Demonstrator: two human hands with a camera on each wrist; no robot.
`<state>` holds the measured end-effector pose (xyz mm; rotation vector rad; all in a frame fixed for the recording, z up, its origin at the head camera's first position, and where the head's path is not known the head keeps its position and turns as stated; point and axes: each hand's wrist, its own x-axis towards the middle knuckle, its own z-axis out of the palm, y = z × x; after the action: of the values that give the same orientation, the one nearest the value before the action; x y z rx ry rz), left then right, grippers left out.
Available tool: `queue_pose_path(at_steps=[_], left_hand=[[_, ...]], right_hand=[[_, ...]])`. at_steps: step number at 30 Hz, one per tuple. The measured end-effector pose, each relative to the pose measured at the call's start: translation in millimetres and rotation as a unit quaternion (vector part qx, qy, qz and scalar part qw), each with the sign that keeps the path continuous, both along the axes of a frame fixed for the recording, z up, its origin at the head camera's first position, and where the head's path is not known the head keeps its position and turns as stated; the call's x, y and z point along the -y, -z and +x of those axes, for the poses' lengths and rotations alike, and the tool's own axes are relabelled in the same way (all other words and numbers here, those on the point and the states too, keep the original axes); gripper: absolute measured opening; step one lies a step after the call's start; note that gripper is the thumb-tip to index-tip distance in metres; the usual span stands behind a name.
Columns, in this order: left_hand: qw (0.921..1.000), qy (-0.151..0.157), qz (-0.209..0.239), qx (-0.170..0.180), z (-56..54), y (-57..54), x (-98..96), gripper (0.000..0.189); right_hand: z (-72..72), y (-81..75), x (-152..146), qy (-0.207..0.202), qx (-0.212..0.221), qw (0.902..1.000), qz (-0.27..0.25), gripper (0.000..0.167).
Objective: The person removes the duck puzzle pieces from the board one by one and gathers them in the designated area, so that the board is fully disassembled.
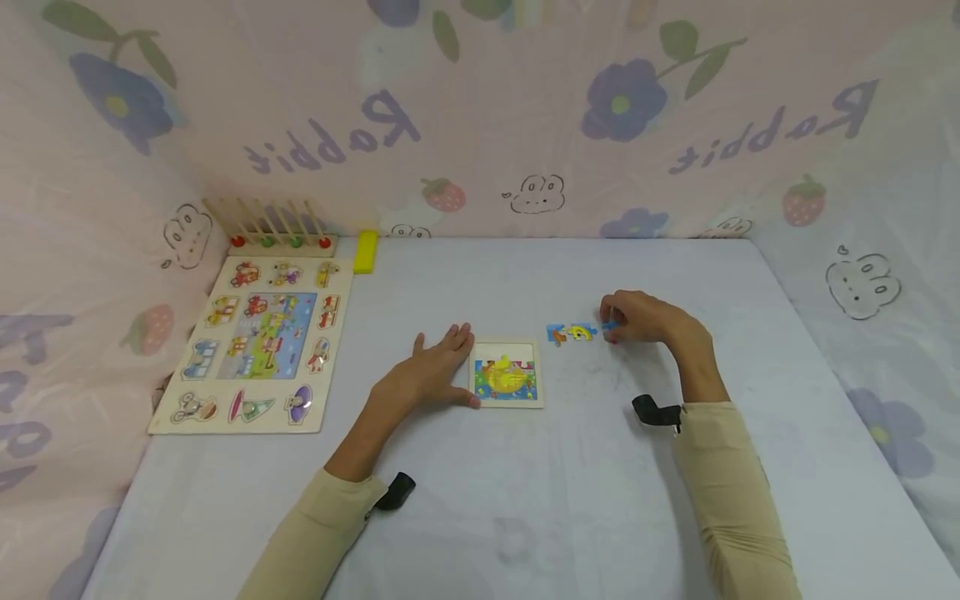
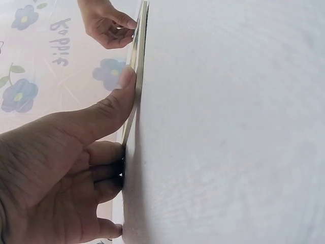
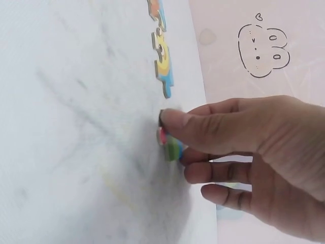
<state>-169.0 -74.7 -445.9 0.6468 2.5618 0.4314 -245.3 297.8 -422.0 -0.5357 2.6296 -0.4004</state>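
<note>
Pastel cloth with flowers, strawberries, bunny faces and mirrored "Rabbit" lettering wraps around a white table; landmark for everything below is the small puzzle frame, sitting flat near the middle of the table, lower part filled with a yellow figure on a colorful background, top strip bare.

Left hand is right up against the frame's left side, fingers spread wide and thumb well away from them; thumb is on the near left corner, fingertips by the far left one; right hand is out to the right of the frame and a bit farther back, thumb and fingertips close together, pinching a puzzle piece that shows blue, green and a bit of red; can't tell if that piece touches the table.

Between that hand and the frame, two more pieces lie on the table, an orange and blue piece nearer the frame and a yellow and blue piece just beside it; well left of the frame is a big picture board with vehicles around a central scene; behind that, a bead rack; yellow block is left of the frame and farther back.
</note>
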Motion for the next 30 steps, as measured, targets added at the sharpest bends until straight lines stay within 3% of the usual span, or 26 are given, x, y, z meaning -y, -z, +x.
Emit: queue_pose_path(at_steps=[15, 23, 30], left_hand=[[1.0000, 0.001, 0.004, 0.002, 0.7, -1.2, 0.1, 0.110], [1.0000, -0.004, 0.004, 0.002, 0.3, 0.1, 0.2, 0.110], [1.0000, -0.007, 0.003, 0.003, 0.3, -0.2, 0.1, 0.110]], right_hand=[[0.5, -3.2, 2, -0.005, -0.001, 0.9999, 0.009, 0.025], [6.4, -17.8, 15, -0.001, -0.017, 0.9991, 0.039, 0.025], [15.4, -31.8, 35, -0.005, -0.018, 0.9992, 0.035, 0.027]])
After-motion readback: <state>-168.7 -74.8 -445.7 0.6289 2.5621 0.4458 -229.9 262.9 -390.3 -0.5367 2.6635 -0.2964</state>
